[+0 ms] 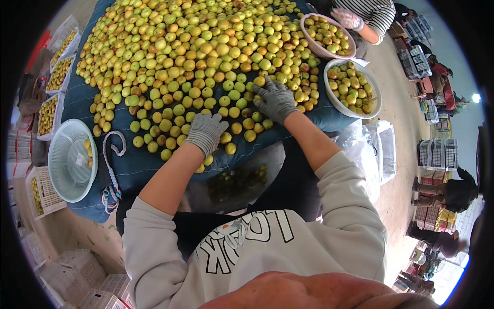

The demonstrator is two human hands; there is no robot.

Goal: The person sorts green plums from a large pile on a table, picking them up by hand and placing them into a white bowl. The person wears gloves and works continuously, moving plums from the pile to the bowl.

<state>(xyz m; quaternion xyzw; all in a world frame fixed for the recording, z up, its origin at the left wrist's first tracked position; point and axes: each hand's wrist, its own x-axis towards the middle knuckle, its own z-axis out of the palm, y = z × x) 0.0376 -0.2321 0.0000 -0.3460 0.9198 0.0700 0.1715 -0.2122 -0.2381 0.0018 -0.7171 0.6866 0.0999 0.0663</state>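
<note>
Gloved fingers (pixel 213 121) of the left hand (pixel 206 133) curl together over small yellow-green fruits (pixel 180 56) at frame centre; whether they grip one is hidden. The right hand (pixel 276 99) lies spread, fingers apart, on the heap. Fruits cover a dark blue cloth (pixel 134 165) on the desk. White basket (pixel 69 159) lower left, filled bowls (pixel 352 87) upper right, crates (pixel 435 152) beyond.

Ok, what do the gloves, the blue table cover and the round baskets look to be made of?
The gloves on the left hand and right hand look like grey knitted fabric: matte, with ribbed cuffs. The blue cover seems a padded, quilted cloth, soft and dull, sagging at the edge. The empty basket and the basket of fruit look like pale moulded plastic, with slotted walls and a slight sheen.
</note>
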